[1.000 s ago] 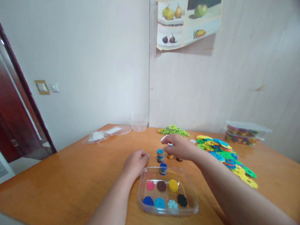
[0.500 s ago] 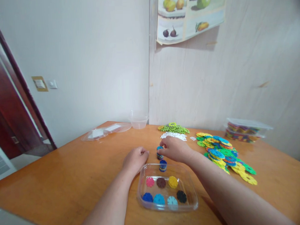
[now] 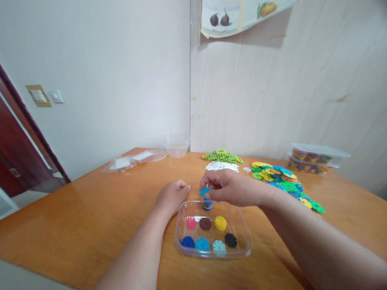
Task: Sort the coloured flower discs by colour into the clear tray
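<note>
My right hand is closed in a pinch on a light blue notched plastic disc, tilted toward me just beyond the clear tray. Below its thumb stands a small stack of discs, dark blue on top. A second stack behind it is hidden by the hand and disc. My left hand rests curled on the table at the tray's far left corner; whether its fingers hold anything is hidden. Inside the clear plastic tray lie pink, brown, yellow, dark blue, blue, pale blue and black discs.
A heap of colored discs spreads to the right. Green pieces and white cards lie at the back. Lidded boxes stand back right. A clear tub and clear lids are back left.
My right hand has closed on the light blue disc from the far stack, lifted it and brought it slightly nearer. The left hand stays in place. The camera view has tipped down a little.
</note>
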Available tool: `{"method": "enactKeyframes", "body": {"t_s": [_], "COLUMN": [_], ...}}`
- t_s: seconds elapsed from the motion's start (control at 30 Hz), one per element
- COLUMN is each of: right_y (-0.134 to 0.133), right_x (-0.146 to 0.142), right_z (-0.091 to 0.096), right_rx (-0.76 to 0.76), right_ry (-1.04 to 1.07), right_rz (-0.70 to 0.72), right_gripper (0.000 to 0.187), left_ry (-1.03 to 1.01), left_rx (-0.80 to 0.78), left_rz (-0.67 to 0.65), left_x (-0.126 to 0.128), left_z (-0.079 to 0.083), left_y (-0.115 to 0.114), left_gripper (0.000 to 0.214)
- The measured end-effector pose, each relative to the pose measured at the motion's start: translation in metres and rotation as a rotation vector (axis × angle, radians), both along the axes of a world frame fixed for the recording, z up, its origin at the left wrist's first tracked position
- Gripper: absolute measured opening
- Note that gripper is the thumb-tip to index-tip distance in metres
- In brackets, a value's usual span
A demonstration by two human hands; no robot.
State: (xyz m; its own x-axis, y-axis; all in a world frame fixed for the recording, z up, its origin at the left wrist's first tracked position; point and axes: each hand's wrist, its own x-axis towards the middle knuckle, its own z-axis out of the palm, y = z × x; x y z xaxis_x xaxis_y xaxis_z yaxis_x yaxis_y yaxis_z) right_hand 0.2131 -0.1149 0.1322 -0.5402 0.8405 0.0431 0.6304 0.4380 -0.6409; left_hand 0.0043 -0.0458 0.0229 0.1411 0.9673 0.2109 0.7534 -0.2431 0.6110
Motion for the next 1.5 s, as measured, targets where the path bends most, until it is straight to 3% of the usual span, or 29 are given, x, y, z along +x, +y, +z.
{"method": "enactKeyframes", "body": {"t_s": [0.23, 0.43, 0.9, 1.17, 1.5], "right_y": [-0.022, -0.026, -0.026, -0.032, -0.033], "right_x": [-0.01, -0.023, -0.026, -0.029, -0.032], "right_z": [-0.002, -0.015, -0.02, -0.009, -0.01], "right_rx": [-0.192, -0.173, -0.12, -0.131, -0.149], "right_ry": [-0.197, -0.289, -0.302, -0.353, -0.336], "right_rz": [0.241, 0.355, 0.308, 0.235, 0.28], "right_gripper": [0.024, 0.016, 0.031, 0.021, 0.02], "left_ry": [0.008, 0.025, 0.023, 0.033, 0.032], "left_rx": [0.03, -0.004, -0.038, -0.029, -0.031], "left_rz": [0.0, 0.019, 0.031, 0.042, 0.049], "left_x": [-0.001, -0.002, -0.001, 0.0, 0.0], "left_z": [-0.005, -0.008, -0.006, -0.007, -0.006], "left_y": [0.004, 0.008, 0.006, 0.007, 0.006], "left_gripper": [0.029, 0.032, 0.035, 0.033, 0.032]}}
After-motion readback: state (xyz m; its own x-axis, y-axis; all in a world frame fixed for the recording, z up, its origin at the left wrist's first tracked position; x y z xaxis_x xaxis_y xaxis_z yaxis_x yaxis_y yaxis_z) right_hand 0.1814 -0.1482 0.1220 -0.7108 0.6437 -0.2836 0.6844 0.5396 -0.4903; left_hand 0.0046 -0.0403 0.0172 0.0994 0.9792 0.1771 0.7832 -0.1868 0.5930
